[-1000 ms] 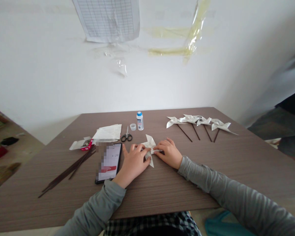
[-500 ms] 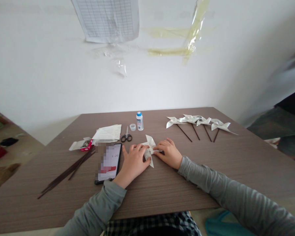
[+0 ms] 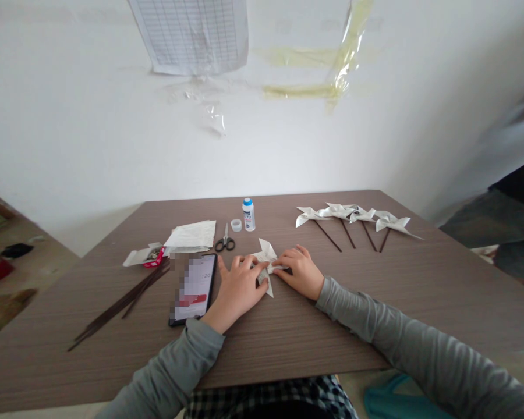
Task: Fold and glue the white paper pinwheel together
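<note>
A white paper pinwheel (image 3: 266,249) without a stick lies on the table in front of me. My left hand (image 3: 243,283) grips its left side, with fingertips pressed near the centre and the thumb at the lower blade. From the right, my right hand (image 3: 301,272) has thumb and fingers closed on the right blade. My fingers partly hide the middle of the pinwheel. Just left of my left hand lies a phone (image 3: 196,286). Black-handled scissors (image 3: 225,241) rest beyond that hand.
Several finished pinwheels (image 3: 390,222) on dark sticks lie at the back right of the brown table (image 3: 375,302). A blue-capped bottle (image 3: 248,215) stands by a small clear cap (image 3: 236,225). Stacked paper (image 3: 191,237), a red box (image 3: 153,256) and dark sticks (image 3: 117,305) are on the left.
My left index finger has moved slightly to the right, toward the pinwheel's centre. The right hand stays in the same place on the blade.
</note>
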Action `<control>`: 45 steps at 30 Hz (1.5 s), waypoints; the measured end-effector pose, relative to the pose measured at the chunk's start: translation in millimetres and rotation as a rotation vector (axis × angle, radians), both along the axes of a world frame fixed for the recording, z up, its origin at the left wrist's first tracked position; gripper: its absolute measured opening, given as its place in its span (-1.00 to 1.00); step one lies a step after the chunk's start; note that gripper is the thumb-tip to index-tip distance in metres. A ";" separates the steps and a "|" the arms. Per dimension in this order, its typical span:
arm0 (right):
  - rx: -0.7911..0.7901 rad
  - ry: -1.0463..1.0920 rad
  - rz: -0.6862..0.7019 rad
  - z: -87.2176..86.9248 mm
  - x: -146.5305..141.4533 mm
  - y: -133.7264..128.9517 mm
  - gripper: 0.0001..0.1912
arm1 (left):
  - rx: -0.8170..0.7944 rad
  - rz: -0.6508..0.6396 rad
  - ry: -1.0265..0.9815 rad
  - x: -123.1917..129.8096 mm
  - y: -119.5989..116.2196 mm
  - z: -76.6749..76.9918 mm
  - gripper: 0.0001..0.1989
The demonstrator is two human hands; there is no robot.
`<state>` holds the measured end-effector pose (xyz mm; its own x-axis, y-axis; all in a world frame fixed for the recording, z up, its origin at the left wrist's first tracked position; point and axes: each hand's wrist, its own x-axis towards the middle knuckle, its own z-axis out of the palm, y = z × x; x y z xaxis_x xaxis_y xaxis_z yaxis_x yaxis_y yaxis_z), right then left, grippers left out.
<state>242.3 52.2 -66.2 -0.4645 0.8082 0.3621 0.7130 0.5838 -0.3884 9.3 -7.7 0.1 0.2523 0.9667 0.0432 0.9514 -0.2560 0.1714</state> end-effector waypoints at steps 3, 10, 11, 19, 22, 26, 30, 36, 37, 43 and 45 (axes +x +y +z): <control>0.002 0.002 0.004 0.5 -0.2 -0.3 -0.85 | -0.001 -0.003 -0.001 -0.2 0.0 0.3 -0.48; 0.028 0.006 0.007 -0.8 1.3 -0.2 -0.86 | 0.017 -0.009 -0.032 -2.6 1.5 -3.9 -0.49; 0.024 0.005 0.005 -0.7 1.2 -0.2 -0.86 | 0.015 -0.008 -0.031 -3.0 1.7 -4.4 -0.49; 0.016 -0.004 0.001 -0.9 0.3 0.4 -0.86 | 0.002 0.006 -0.014 -3.1 1.8 -4.6 -0.47; 0.030 -0.004 0.006 -1.0 0.7 0.1 -0.87 | 0.007 0.030 -0.024 -1.5 0.9 -4.4 -0.47; 0.035 -0.009 0.005 -0.4 0.9 -0.5 -0.87 | 0.013 0.056 -0.044 0.7 -0.2 -3.0 -0.46; 0.033 -0.009 -0.003 -0.6 0.8 -0.4 -0.87 | 0.019 0.071 -0.063 2.5 -0.7 -0.1 -0.42; 0.009 0.014 -0.005 1.0 1.1 -1.5 -0.83 | 0.018 0.074 -0.052 4.3 -1.0 2.2 -0.46; 0.002 0.013 -0.008 1.5 1.1 -1.8 -0.82 | 0.013 0.072 -0.047 4.5 -1.1 2.2 -0.47; 0.010 0.014 -0.011 2.1 0.5 -2.3 -0.79 | 0.013 0.047 -0.036 3.3 -1.1 0.4 -0.51; 0.022 0.011 -0.011 2.0 0.5 -2.2 -0.79 | 0.022 0.035 -0.038 2.1 -0.8 -0.8 -0.52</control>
